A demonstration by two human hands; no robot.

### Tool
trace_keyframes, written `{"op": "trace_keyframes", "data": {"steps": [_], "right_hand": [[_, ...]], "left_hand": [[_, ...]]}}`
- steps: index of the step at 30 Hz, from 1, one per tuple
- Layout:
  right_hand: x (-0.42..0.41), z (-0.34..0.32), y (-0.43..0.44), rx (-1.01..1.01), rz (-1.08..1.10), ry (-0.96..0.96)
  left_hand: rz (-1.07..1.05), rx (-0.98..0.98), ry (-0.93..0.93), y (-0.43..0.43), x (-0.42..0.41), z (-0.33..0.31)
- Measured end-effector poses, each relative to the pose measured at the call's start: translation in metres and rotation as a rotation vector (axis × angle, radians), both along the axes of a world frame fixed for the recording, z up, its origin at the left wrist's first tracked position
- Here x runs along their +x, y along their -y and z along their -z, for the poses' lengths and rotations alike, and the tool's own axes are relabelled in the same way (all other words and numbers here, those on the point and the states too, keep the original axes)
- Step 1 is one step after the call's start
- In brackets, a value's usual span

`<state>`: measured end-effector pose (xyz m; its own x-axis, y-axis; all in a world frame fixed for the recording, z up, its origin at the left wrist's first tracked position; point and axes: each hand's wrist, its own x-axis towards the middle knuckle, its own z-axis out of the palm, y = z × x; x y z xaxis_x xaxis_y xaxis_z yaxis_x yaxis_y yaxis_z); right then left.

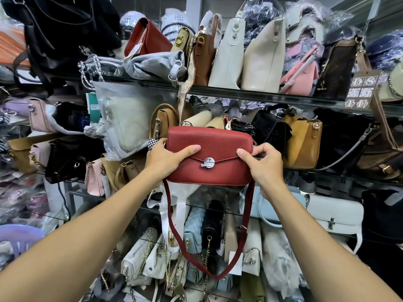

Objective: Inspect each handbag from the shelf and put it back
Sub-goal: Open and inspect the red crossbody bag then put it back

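Crammed glass shelves (261,95) of handbags, many blurred inside plastic wrap (122,99). Held up near, before the middle shelf: red pebbled-leather flap handbag (218,177), back hidden, strap (171,223) dangling. Clamped on its ends: left hand (168,159) and right hand (265,165).

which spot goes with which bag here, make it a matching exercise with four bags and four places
1 red pebbled leather flap handbag
2 salmon pink handbag
3 white flap handbag
4 mustard tan leather handbag

a top shelf
b held by left hand and right hand
c lower shelf, right
d middle shelf, right of the red one

Pairs: 1-b, 2-a, 3-c, 4-d
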<state>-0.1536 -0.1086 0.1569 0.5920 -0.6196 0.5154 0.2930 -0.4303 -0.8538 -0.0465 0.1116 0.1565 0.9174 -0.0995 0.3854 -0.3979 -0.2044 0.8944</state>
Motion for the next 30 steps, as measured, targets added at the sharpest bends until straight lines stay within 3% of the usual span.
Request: {"op": "trace_keyframes", "data": {"steps": [6,18,22,26,30], "right_hand": [[0.002,0.004,-0.021,-0.098,0.070,-0.086],[0.010,0.004,-0.026,-0.213,0.159,-0.058],[0.010,0.010,-0.032,-0.470,0.347,-0.135],[0.011,0.022,-0.032,-0.777,0.569,-0.052],[0.015,0.025,-0.024,-0.898,0.220,0.007]], "left_hand": [[0.016,-0.015,0.020,0.005,-0.004,-0.004],[-0.055,-0.014,0.000,0.005,-0.004,-0.001],[-0.100,0.012,0.009,0.006,-0.006,-0.004],[-0.135,0.012,-0.003,0.005,-0.003,-0.006],[-0.166,0.018,-0.013,0.001,0.000,-0.006]]}}
